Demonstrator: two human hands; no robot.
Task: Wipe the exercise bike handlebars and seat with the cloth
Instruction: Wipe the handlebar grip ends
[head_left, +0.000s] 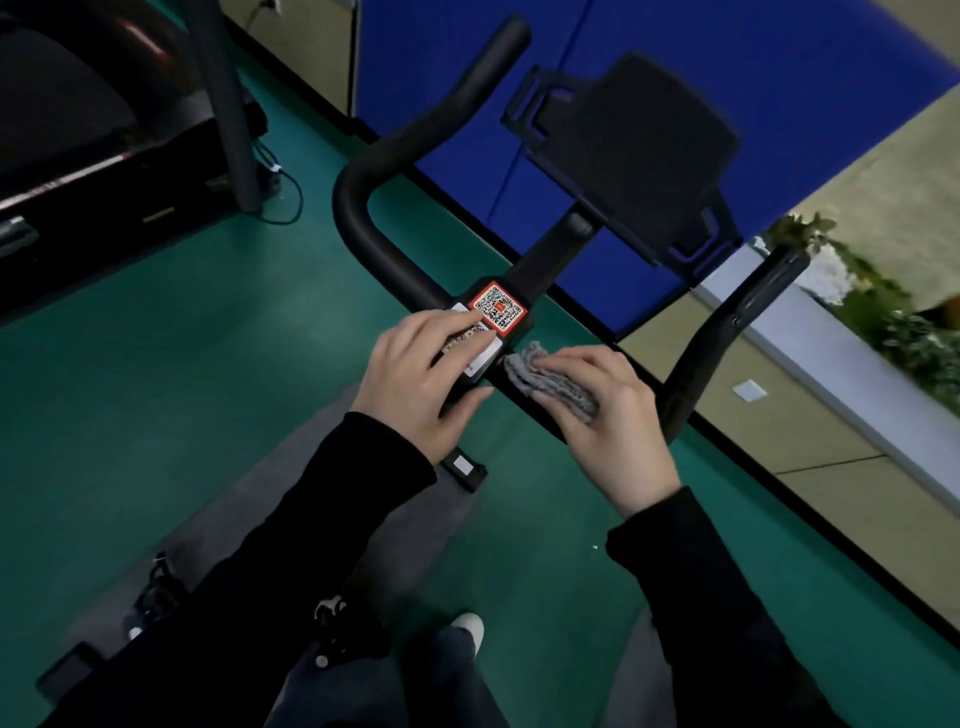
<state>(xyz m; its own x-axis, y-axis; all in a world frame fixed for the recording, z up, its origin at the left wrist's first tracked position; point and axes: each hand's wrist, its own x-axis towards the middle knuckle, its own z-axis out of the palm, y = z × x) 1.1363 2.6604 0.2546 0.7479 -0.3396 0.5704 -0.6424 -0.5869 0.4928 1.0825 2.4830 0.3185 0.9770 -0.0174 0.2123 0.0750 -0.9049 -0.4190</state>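
Two bare hands met at the middle of the black tubular handlebars (363, 208), the left hand (426, 374) flat and empty, the right hand (608, 415) clamping a soft, limp grey knitted cloth (550, 379), probably best kept bunched.

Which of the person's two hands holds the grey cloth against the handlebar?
The right hand, pressing the cloth; the left hand rests bare on the stickered centre.
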